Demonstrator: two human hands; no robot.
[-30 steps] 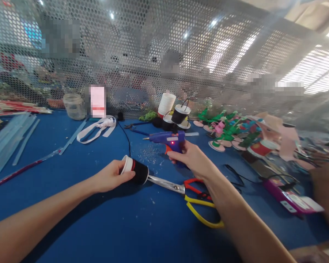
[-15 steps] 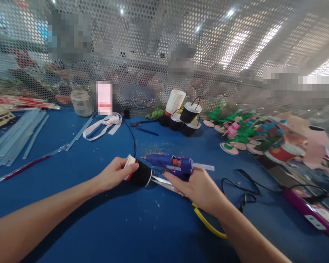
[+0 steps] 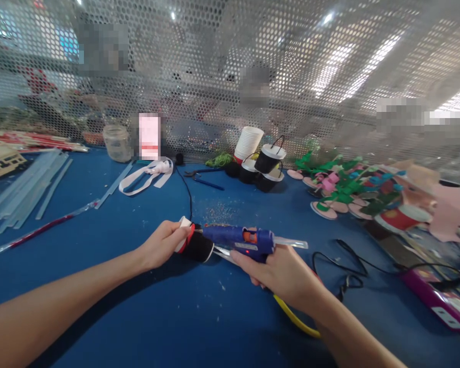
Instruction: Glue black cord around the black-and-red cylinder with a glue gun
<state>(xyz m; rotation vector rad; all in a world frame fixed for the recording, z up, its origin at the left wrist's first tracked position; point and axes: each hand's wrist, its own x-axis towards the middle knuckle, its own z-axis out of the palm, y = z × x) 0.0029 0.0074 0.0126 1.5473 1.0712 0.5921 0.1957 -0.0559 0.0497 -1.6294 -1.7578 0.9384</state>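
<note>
**Two hands meet over a small black cup**

Two hands work close together near the middle of the blue tabletop. The left hand is closed around a small black cup lying on its side, its white rim and a red band towards the fingers. The right hand is wrapped round the grip of a blue glue gun, whose nozzle points left and reaches the cup's upper edge; a clear glue stick juts out of the gun's right end. Under the gun lie scissors with a yellow handle, the blades partly hidden. A black cord loops on the tabletop just right of the right hand.

Far along the mesh screen stand a stack of white cups and several black cups with wire handles. To the right lie green and pink craft pieces. To the far left lie clear glue sticks, a glass jar and a white ribbon.
</note>
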